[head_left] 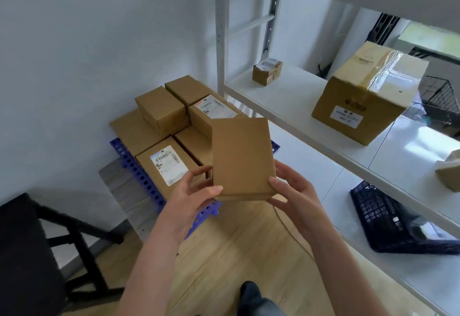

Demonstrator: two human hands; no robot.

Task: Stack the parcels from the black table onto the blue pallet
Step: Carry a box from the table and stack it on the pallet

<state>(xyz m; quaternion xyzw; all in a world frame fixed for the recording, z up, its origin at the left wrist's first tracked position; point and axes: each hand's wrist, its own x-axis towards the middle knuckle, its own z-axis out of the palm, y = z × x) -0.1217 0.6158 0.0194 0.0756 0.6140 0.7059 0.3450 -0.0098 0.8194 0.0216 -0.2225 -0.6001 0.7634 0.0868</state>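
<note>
I hold a plain brown cardboard parcel (pixel 241 156) in both hands, in the air above the near right part of the blue pallet (pixel 135 166). My left hand (pixel 196 191) grips its lower left corner and my right hand (pixel 291 188) grips its lower right corner. Several brown parcels lie stacked on the pallet against the wall; one near parcel (pixel 169 163) and one far parcel (pixel 214 109) show white shipping labels. A small box (pixel 159 109) tops the back left. The black table (pixel 22 248) shows only its corner at the lower left.
A white metal shelf rack (pixel 293 106) stands to the right, with a large taped carton (pixel 368 94) and a small box (pixel 267 71) on it. A dark blue plastic crate (pixel 393 221) sits under it. Wooden floor (pixel 231 253) lies below me.
</note>
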